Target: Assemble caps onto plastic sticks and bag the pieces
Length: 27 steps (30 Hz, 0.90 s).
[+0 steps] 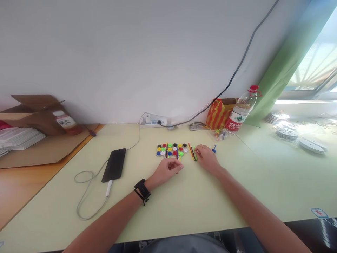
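Note:
Small coloured discs (170, 149) lie in rows on the table, with thin arrow-tipped sticks (166, 149) lying across them. My left hand (168, 169) rests just in front of these rows, its fingers curled and the thumb pressed toward the forefinger; anything between them is too small to make out. Several more arrow sticks (192, 151), red, yellow, black and green, lie together to the right of the discs. Beside them is my right hand (207, 158), fingertips drawn together at the green stick; what they pinch is hidden. A blue arrow (215, 148) on a round blue piece stands behind that hand.
A phone (114, 165) with a looped white cable lies at left. Along the wall are a power strip (153, 121), eyeglasses (197, 125), a red-and-yellow bag (217, 115) and a large water bottle (240, 111). White disc stacks (286, 130) stand right; a cardboard box (39, 147) left.

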{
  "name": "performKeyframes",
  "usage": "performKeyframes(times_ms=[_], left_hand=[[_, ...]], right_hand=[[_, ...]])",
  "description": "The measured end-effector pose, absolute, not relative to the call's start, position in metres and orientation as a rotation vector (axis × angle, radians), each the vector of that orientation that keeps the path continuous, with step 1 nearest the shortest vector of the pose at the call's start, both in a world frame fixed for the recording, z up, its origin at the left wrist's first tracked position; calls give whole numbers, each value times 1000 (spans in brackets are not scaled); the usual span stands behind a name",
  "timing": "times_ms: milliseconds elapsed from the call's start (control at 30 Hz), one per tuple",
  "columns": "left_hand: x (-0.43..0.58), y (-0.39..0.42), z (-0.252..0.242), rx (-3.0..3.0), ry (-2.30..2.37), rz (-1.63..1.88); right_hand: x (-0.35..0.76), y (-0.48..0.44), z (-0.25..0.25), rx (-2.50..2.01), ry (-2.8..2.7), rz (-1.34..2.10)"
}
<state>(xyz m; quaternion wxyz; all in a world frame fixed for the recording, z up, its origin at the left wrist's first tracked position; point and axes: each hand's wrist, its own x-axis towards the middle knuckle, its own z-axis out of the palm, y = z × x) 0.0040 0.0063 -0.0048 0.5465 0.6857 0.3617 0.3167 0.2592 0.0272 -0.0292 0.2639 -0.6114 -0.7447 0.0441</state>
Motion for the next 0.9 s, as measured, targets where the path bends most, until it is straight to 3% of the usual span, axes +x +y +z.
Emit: performKeyframes(times_ms=[200, 433, 900], left_hand=[[4, 5, -3, 1657, 869, 728], [4, 5, -5, 1676, 880, 690], [4, 4, -6, 1768, 868, 653]], right_hand=[[257, 21, -23, -1524, -1916, 133], [250, 19, -22, -1340, -1712, 427], [241, 13, -24, -1216, -1914, 404]])
